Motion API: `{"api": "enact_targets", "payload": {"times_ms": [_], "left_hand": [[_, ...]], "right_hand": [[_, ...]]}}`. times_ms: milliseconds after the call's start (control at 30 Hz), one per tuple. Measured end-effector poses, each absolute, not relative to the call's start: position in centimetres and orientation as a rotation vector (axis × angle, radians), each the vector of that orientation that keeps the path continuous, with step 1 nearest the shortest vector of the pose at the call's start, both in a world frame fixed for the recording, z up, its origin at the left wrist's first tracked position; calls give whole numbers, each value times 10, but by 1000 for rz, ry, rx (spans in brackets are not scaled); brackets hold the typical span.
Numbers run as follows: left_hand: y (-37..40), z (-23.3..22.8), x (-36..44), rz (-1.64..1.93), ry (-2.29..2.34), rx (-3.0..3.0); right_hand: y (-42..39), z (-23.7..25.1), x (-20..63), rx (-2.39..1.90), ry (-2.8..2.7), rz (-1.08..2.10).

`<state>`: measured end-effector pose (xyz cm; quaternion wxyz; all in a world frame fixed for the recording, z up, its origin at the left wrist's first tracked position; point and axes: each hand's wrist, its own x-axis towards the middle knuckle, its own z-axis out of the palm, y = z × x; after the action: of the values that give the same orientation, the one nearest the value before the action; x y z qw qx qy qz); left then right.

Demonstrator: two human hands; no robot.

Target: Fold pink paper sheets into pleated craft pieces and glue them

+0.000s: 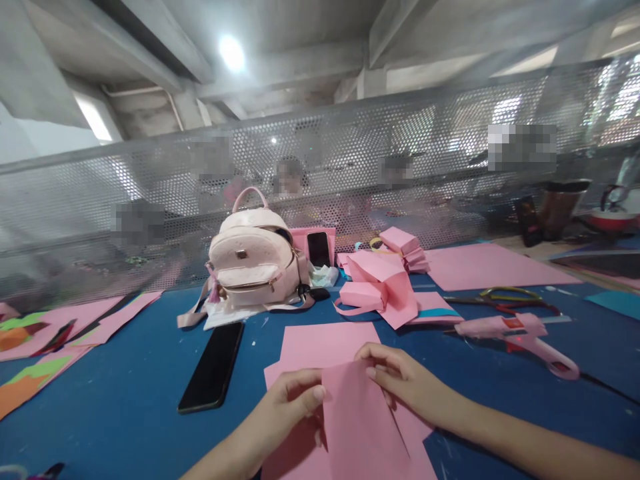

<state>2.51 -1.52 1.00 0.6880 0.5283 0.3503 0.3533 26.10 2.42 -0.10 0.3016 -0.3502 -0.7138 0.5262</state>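
One long perforated metal screen (pixel 320 200) runs across the far side in front of you, and the blue table (pixel 145 380) spreads out between it and you. Your pale pink backpack (pixel 257 263) sits upright near the screen, left of the middle, its straps trailing on the table. Closer in, you have flat pink sheets (pixel 325 340) overlapping on the table, right beneath your hands. Over them is the pink paper (pixel 360 420) you are holding, slightly raised and tilted. Just past the sheets and right of the backpack, folded pink pieces (pixel 393 287) lie bunched together. Your left hand (pixel 287 403) is partly closed, thumb on the front of the paper's left edge and fingers curled behind it; your right hand (pixel 405 380) pinches the upper right edge between thumb and fingers. To your right, the pink glue gun (pixel 525 333) lies on its side, nozzle leftward, with scissors (pixel 487 293) just behind it. Left of the sheets, the black phone (pixel 213 367) lies flat, and a smaller-looking phone (pixel 319 249) leans upright beside the backpack.
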Motion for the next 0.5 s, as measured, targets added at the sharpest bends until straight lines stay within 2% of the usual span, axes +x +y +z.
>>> {"api": "enact_targets", "payload": {"times_ms": [333,500], "left_hand": [[-9,0,21,797,1021,1347],[-7,1,18,838,1085,1415]], "right_hand": [[24,-2,260,-970,-1870,1412],[29,-4,259,-958,-1715,1532]]}}
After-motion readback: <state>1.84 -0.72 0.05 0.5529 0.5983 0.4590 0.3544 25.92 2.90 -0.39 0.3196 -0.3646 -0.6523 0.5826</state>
